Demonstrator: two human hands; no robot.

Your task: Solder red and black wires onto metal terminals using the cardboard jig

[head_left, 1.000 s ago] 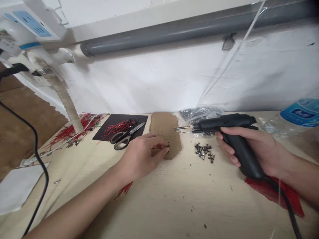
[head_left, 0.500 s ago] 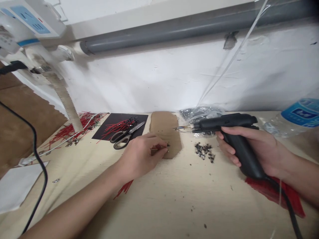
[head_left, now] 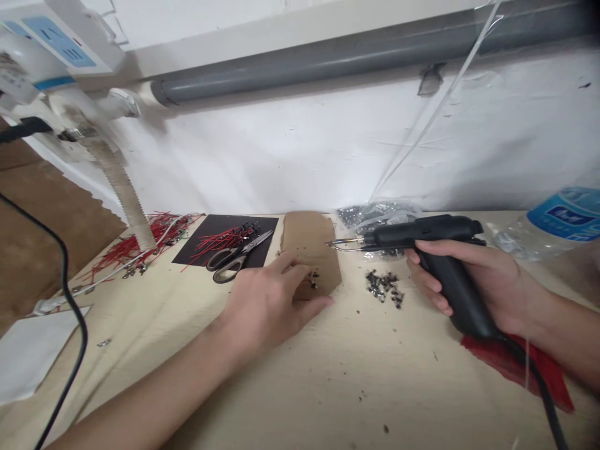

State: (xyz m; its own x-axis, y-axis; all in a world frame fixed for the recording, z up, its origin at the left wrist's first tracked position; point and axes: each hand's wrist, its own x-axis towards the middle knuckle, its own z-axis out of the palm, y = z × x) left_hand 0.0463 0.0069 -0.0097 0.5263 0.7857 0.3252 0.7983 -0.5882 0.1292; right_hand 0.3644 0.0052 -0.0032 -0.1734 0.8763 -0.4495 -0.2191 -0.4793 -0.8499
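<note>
My right hand point(head_left: 473, 275) is wrapped round the black grip of a soldering gun point(head_left: 462, 287). Its metal tip points left, over the right edge of a cardboard strip point(head_left: 307, 234). At the strip's near end is my left hand point(head_left: 272, 300), thumb and fingers spread apart with nothing held between them. Small black-and-metal parts point(head_left: 314, 280) lie on the cardboard beside those fingertips. A loose pile of similar small parts point(head_left: 384, 286) rests on the table below the gun. Scissors point(head_left: 239, 257) lie partly on a black sheet point(head_left: 190, 244), near red wires point(head_left: 218, 242) with dark ends.
More red wires point(head_left: 134, 247) are heaped at the left around a ribbed hose point(head_left: 124, 194). A clear bag of parts point(head_left: 379, 215) lies by the wall. To the right are a plastic bottle point(head_left: 565, 215) and a red piece point(head_left: 520, 369). A black cable point(head_left: 70, 281) hangs at left.
My left thumb and fingers have parted from a pinch, showing small parts on the cardboard. Red wires seen below that hand are no longer visible. The soldering gun has stayed in place.
</note>
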